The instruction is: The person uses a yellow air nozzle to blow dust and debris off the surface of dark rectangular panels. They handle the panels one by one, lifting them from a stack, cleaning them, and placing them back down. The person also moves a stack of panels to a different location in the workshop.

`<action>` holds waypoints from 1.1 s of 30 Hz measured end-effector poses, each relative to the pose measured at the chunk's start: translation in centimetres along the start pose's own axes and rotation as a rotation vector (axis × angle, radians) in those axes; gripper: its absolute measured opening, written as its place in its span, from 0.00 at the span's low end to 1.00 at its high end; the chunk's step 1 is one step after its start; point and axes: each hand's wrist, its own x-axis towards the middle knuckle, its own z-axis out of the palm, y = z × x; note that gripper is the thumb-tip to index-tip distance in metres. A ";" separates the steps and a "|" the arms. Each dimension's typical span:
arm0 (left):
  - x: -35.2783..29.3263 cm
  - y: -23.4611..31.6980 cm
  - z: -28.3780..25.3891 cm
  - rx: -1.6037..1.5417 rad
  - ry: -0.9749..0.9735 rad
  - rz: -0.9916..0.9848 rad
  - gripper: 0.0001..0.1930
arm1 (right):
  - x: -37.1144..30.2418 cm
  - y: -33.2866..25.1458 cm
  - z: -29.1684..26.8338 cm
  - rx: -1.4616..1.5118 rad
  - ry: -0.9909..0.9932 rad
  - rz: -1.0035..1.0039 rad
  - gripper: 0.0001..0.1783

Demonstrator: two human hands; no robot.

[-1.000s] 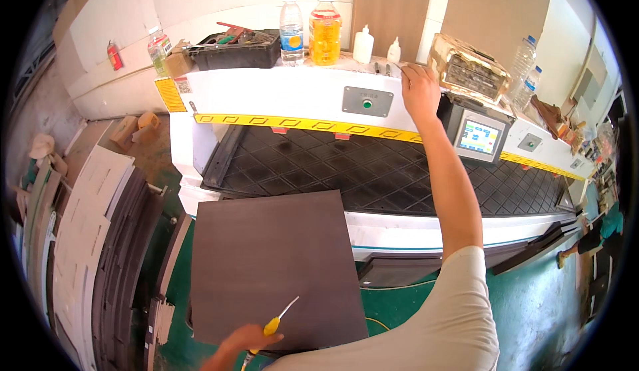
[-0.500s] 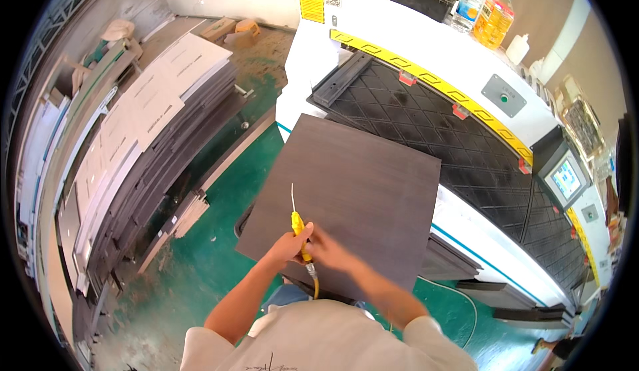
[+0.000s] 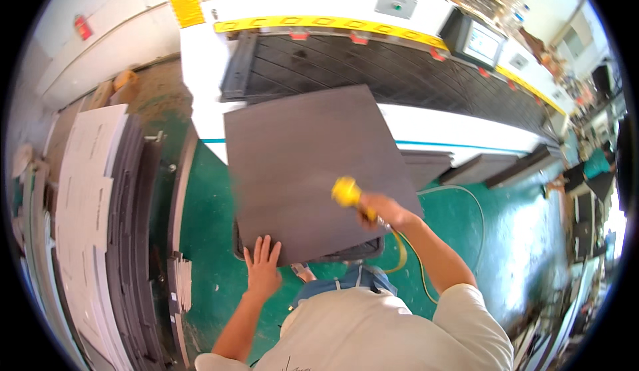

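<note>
A square dark brown panel [image 3: 299, 158] lies flat before me, on a black support [image 3: 363, 251] whose edge shows beneath its near side. My left hand [image 3: 265, 268] rests at the panel's near left corner, fingers spread on its surface. Over the panel's right part, my right hand [image 3: 383, 211] is closed round a yellow air blow gun [image 3: 347, 192]. The gun is blurred by motion and its thin nozzle cannot be made out. From its back end a yellow hose [image 3: 401, 254] runs down beside my body.
Beyond the panel stands a white machine [image 3: 206, 85] with a black ribbed bed [image 3: 313, 65] and a screen [image 3: 480, 43]. Stacked boards [image 3: 86, 191] stand at the left. More dark panels [image 3: 482, 168] lean under the machine. A pale hose [image 3: 480, 218] curves across the green floor.
My left hand has let go of the blow gun and moved onto the panel's corner. My right hand now holds the gun, farther right. The view has turned to the right.
</note>
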 end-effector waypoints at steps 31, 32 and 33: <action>-9.5 18.6 -12.7 0.312 -0.023 0.047 0.44 | -26.3 28.2 5.7 0.909 0.076 -0.334 0.34; -10.5 20.8 -16.3 0.302 -0.064 -0.006 0.43 | -26.1 28.4 6.3 0.816 -0.028 -0.390 0.34; -11.2 21.8 -19.6 0.276 -0.003 0.053 0.38 | -26.3 28.4 6.8 0.720 -0.122 -0.446 0.34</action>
